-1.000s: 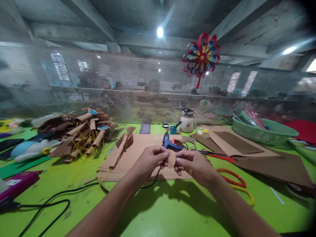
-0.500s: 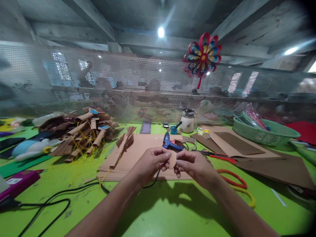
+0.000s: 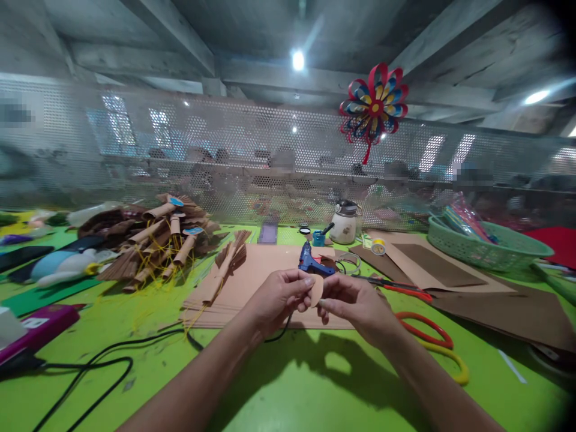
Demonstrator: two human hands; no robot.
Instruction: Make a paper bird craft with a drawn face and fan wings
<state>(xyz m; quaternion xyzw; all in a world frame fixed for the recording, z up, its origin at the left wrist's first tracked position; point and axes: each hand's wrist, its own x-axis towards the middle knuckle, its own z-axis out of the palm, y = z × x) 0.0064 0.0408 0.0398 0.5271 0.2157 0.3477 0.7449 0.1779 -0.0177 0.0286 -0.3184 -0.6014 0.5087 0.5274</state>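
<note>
Lime-green table (image 3: pixel 288 384), backed by a perforated screen (image 3: pixel 252 138). Tan paper sheets (image 3: pixel 265 258), stacked, mid-table. Pleated brown paper bundles (image 3: pixel 157 240), yellow-stringed, heaped left. Green plastic basket (image 3: pixel 490 249), right. Left hand (image 3: pixel 279 298): thumb and fingers pinching small tan paper piece (image 3: pixel 317 290), rounded, held between both hands. Right hand (image 3: pixel 357 300): fingertips at piece's edge, firmness indeterminable. Blue glue gun (image 3: pixel 311 262), just beyond.

Both hands, the left (image 3: pixel 281 300) and the right (image 3: pixel 355 306), hold a small tan piece (image 3: pixel 317 291) over a green table (image 3: pixel 288 384).
</note>
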